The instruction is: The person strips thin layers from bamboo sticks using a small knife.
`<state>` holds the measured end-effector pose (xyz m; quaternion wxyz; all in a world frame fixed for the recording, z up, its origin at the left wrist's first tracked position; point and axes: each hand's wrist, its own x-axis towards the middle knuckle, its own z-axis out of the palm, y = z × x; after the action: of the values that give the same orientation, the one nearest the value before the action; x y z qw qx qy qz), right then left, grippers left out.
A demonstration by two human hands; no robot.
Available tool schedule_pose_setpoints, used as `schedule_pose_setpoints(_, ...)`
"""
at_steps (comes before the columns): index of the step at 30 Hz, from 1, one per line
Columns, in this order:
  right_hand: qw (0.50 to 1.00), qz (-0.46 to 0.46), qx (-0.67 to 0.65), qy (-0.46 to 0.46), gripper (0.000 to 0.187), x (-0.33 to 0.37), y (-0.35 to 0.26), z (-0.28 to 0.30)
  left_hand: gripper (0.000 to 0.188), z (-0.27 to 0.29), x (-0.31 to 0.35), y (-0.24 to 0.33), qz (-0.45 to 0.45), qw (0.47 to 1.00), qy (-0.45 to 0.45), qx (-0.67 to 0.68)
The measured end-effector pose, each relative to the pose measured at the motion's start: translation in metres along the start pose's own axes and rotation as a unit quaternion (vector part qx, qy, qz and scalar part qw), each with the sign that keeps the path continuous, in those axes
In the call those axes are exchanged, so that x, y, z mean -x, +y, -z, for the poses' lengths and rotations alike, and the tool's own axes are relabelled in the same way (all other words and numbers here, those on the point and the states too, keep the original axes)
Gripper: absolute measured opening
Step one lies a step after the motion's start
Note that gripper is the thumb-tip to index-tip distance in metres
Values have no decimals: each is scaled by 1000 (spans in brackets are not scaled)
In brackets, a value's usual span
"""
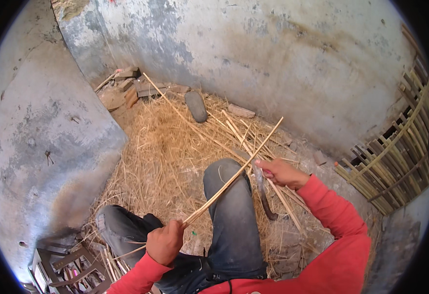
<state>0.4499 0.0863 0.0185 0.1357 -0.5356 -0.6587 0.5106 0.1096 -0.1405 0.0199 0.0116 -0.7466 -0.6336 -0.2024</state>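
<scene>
My left hand (165, 242) is closed around the near end of thin pale split-bamboo strips (209, 201), held close together. They slant up across my right thigh toward the far right, passing over my raised knee. Beside the knee, my right hand (284, 172) is closed, its fingertips next to the strips, at the upper metal part of a curved tool (261, 188). The tool's dark hooked end points down toward the floor. Fingers partly hide how it is gripped. A bit of pink shows at the right fingers.
Straw-like shavings (155, 142) cover the floor, with more long strips (234, 130) lying beyond my knee. A grey oblong stone (196, 106) and broken bricks (126, 85) lie by the wall. A slatted bamboo panel (395, 152) leans at right; a dark wooden frame (80, 264) stands lower left.
</scene>
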Motion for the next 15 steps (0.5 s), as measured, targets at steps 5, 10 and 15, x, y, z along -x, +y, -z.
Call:
schedule_pose_setpoints(5, 912, 173, 296, 226, 60, 0, 2, 8, 19, 3, 3, -7, -10, 1000, 2, 4)
schedule_pose_setpoints(10, 836, 218, 361, 352, 56, 3, -9, -15, 20, -4, 9, 4, 27, 999, -26, 24)
schedule_pose_setpoints(15, 793, 247, 425, 360, 58, 1, -7, -13, 19, 1, 7, 11, 43, 998, -37, 27)
